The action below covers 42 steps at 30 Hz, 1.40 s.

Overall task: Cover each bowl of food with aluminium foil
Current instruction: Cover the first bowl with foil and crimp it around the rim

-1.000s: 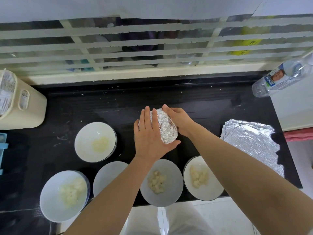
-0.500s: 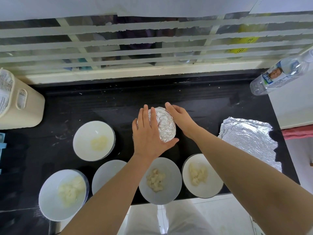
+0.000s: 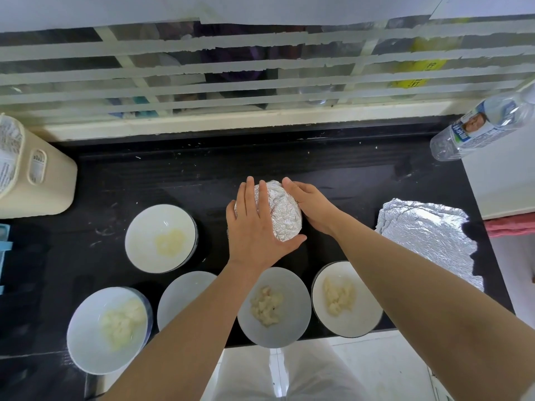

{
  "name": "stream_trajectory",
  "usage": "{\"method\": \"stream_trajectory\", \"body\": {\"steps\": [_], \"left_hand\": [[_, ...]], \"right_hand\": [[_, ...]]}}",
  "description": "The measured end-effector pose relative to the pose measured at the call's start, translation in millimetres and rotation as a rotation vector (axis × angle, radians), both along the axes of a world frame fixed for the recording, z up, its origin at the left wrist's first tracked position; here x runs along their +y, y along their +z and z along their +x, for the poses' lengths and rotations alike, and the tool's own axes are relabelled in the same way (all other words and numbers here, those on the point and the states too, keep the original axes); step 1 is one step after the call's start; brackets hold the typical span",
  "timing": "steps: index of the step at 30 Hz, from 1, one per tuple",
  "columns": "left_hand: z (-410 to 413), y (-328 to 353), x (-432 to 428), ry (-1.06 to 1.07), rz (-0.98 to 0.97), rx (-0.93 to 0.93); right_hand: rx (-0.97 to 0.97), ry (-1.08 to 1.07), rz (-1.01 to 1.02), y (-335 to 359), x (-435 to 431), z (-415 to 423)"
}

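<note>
A bowl wrapped in crinkled aluminium foil [image 3: 282,212] stands mid-counter. My left hand [image 3: 254,230] lies flat over its top and left side, fingers straight, thumb along the near edge. My right hand [image 3: 314,206] cups the right side, fingers curved round the far rim. Uncovered white bowls with pale food stand nearer me: one at back left [image 3: 150,224], one at front left [image 3: 86,337], one at centre front [image 3: 295,299], one at front right [image 3: 367,314]. My left forearm partly hides another bowl [image 3: 179,293]. A stack of foil sheets [image 3: 425,235] lies to the right.
The black counter [image 3: 173,180] ends at a window sill behind and at a front edge by the near bowls. A cream container [image 3: 37,175] stands at the left. A water bottle [image 3: 480,123] lies on a white surface at the right, with a red cloth [image 3: 509,228] below it.
Both hands stay on the foil-covered bowl, shifting only slightly as they press the foil. The other bowls and the foil sheets have not moved.
</note>
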<state>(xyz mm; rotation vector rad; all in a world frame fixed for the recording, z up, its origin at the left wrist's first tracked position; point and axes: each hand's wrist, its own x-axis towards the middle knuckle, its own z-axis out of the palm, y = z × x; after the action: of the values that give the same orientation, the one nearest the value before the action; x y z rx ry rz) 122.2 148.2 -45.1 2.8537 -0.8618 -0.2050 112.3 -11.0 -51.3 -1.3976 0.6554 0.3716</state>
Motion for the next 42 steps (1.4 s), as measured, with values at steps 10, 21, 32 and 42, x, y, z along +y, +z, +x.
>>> {"method": "stream_trajectory", "body": {"steps": [10, 21, 32, 42], "left_hand": [[0, 3, -2, 0.0, 0.045, -0.01], [1, 5, -2, -0.009, 0.061, 0.021], [-2, 4, 11, 0.01, -0.07, 0.014], [-2, 0, 8, 0.021, -0.076, 0.018]], "right_hand": [[-0.006, -0.051, 0.067, 4, 2, -1], [-0.078, -0.202, -0.371, 11, 10, -2], [-0.513, 0.016, -0.702, 6, 35, -11], [-0.412, -0.131, -0.606, -3, 39, -4]]}}
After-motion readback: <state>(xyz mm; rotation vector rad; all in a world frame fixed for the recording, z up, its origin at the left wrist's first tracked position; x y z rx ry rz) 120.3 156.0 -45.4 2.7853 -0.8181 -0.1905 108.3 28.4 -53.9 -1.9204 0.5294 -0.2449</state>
